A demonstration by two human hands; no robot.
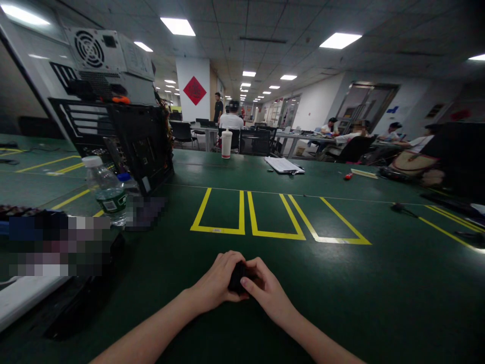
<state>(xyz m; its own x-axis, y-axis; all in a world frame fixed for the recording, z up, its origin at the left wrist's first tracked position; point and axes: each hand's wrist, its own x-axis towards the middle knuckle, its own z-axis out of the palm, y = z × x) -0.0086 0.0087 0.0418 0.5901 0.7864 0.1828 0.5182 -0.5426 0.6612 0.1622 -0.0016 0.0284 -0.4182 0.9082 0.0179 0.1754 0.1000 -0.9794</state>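
The left hand (216, 283) and right hand (270, 293) grip a small black object (236, 278) between them, over the counter (341, 293). Two-handed handling seems underway; shifting it would likely call for coordinated fingers.

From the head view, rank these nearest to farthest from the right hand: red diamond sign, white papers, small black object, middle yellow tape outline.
From the right hand:
1. Small black object: at its thumb, left side.
2. Middle yellow tape outline: on the table, just ahead.
3. White papers: farther across the table, ahead.
4. Red diamond sign: background pillar, left.
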